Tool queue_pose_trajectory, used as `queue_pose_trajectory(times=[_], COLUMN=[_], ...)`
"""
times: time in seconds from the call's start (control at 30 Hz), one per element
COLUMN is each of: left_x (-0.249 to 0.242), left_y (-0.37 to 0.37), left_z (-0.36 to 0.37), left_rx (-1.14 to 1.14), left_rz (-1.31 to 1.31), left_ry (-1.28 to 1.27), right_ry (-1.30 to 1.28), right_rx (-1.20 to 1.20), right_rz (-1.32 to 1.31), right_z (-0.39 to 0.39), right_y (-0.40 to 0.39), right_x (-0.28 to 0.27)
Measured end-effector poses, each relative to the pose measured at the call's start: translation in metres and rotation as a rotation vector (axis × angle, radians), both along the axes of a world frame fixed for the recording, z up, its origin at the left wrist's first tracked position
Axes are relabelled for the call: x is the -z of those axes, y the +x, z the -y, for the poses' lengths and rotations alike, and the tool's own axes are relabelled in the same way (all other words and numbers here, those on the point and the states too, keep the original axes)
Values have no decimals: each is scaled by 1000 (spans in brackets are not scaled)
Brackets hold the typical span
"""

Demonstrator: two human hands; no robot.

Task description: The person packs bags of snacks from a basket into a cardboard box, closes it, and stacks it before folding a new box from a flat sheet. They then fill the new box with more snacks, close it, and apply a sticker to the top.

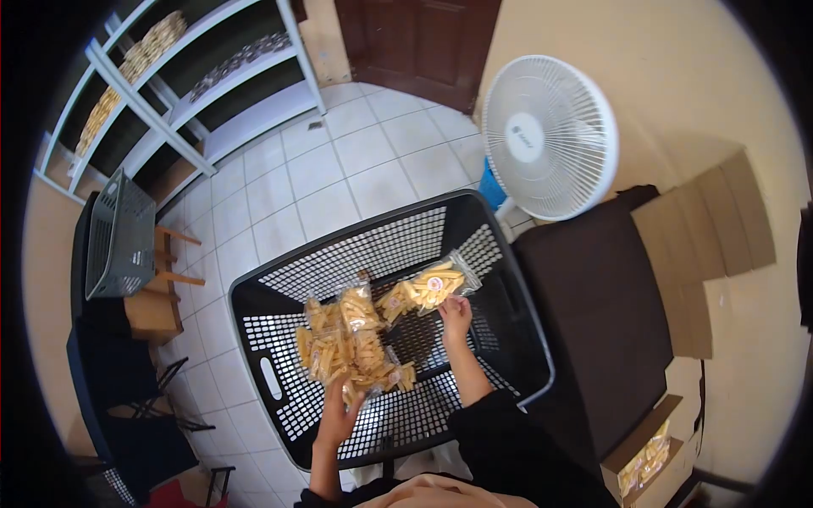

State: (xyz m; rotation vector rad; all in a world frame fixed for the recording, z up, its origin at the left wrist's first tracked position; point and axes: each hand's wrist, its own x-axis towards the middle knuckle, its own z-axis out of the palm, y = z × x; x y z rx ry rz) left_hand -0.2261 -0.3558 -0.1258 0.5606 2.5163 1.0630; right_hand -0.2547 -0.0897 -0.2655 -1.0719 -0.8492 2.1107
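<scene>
Snack packets, clear bags of pale yellow sticks, lie heaped in the black basket right below me. My left hand is low at the near edge of the pile, fingers pinched onto the bottom end of one packet, and that bag runs lengthwise away from me, up into the heap. The sticks in the pile mostly point the same way, near to far, with a slight lean to the left.

My right hand is further in, fingers closed on the corner of a single packet. That one lies across, its long axis running left to right and tilting up toward the far right corner of the basket, lifted a little off the mesh floor.

Room to move: the basket floor is bare to the right of the pile and along the near wall. The left wall with its handle slot is just beside the heap.

Beyond the far rim comes white tiled floor. A white fan stands just past the basket's right corner. Further left, a grey basket sits tipped on its side, and metal shelves line the far wall.
</scene>
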Motion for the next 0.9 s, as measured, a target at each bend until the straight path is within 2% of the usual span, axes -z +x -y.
queue_pose_trajectory(times=[0.1, 0.13, 0.2, 0.33, 0.4, 0.5, 0.53, 0.6, 0.67, 0.7, 0.73, 0.8, 0.83, 0.87, 0.9], left_x=[-31, -38, -51, -78, -83, -84, -85, -89, -91, -89, -93, -95, -98, -104, -107], left_y=[-26, -29, -29, 8, 40, 101, 123, 166, 207, 228, 249, 286, 303, 320, 334], left_z=[-50, -67, -103, -175, -209, -252, -263, -286, -307, -317, -328, -348, -354, -361, -367], left_rx=[7, 53, 56, 256, 339, 530, 595, 727, 860, 916, 944, 1047, 1055, 1111, 1163], left_rz=[89, 88, 121, 245, 296, 406, 439, 474, 486, 469, 469, 373, 378, 282, 184], left_ry=[216, 227, 422, 552, 604, 587, 581, 532, 522, 536, 526, 531, 525, 510, 496], right_ry=[134, 189, 296, 526, 596, 846, 931, 817, 857, 772, 769, 778, 788, 837, 759], right_rx=[-123, -105, 6, 164, 287, 442, 476, 500, 453, 411, 427, 239, 214, 165, 74], right_rz=[-41, -122, -94, -69, 56, 293, 387, 430, 548, 614, 619, 743, 724, 779, 793], right_z=[-17, -24, -39, -88, -111, -143, -151, -168, -177, -180, -180, -184, -185, -184, -179], right_y=[34, 48, 80, 185, 253, 369, 412, 500, 569, 598, 616, 649, 655, 659, 657], right_x=[-77, -97, -139, -203, -238, -272, -279, -280, -284, -279, -270, -248, -234, -223, -227])
